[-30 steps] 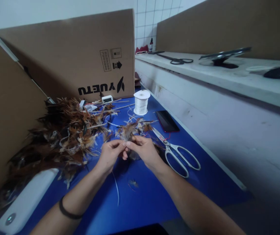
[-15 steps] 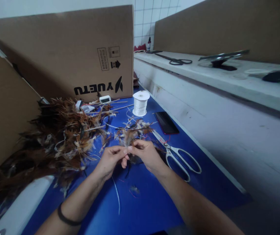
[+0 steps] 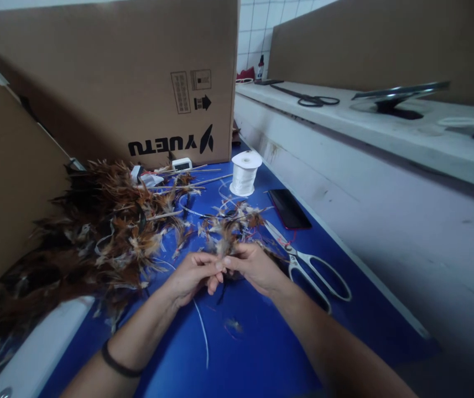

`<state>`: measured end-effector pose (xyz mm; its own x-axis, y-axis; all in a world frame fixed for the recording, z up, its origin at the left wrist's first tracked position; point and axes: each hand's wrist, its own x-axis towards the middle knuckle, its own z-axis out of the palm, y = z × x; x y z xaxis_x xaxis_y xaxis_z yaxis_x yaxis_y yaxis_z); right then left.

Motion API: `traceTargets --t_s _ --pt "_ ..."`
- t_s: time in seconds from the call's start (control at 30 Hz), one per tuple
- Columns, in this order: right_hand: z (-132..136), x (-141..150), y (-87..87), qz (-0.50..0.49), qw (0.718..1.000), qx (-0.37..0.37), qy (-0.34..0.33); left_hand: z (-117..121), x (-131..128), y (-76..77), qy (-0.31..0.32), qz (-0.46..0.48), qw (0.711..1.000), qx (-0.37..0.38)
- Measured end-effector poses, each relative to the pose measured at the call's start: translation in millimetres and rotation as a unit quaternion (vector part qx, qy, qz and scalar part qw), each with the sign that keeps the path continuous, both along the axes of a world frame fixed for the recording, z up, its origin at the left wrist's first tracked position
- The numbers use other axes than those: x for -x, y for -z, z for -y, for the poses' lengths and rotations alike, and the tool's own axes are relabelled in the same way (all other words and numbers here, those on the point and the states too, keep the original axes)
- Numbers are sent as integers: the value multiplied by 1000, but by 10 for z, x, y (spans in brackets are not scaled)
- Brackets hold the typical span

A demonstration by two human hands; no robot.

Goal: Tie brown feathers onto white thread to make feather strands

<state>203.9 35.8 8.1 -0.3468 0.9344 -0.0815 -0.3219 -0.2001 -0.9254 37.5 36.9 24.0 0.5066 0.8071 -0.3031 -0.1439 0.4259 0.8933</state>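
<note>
My left hand (image 3: 197,275) and my right hand (image 3: 255,266) meet over the blue table, thumbs and fingertips pinched together. Between them they grip the base of a small brown and grey feather bunch (image 3: 225,237), its tips pointing away from me. The exact spot of the pinch is hidden by my fingers. A thin white cord (image 3: 203,326) trails on the table below my left hand. Just beyond the bunch lie more loose feathers (image 3: 249,213). Large scissors (image 3: 298,254) with pale handles lie beside my right wrist.
A big feather pile (image 3: 116,232) spreads on the left against a cardboard box (image 3: 108,83). A white cord spool (image 3: 245,176) and a phone (image 3: 290,210) stand farther back. A white device (image 3: 50,342) lies front left. The ledge (image 3: 344,119) holds black scissors (image 3: 317,101).
The view has shifted slightly. Both hands stay pinched together on the feather bunch, with only small finger movement.
</note>
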Motion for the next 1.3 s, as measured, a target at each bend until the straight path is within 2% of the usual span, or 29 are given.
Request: traceTargets --t_s 0.23,0.57,0.93,1.3 --pt "6 19 -18 9 1000 -13 25 18 -35 50 -27 39 998 39" --pt "13 22 -43 -3 1000 -19 15 7 -10 149 28 86 994 68" --pt "15 1 -49 41 999 -11 25 16 2 183 -4 58 997 45" --pt "9 2 -32 36 999 -6 23 -5 -8 207 -31 43 996 65"
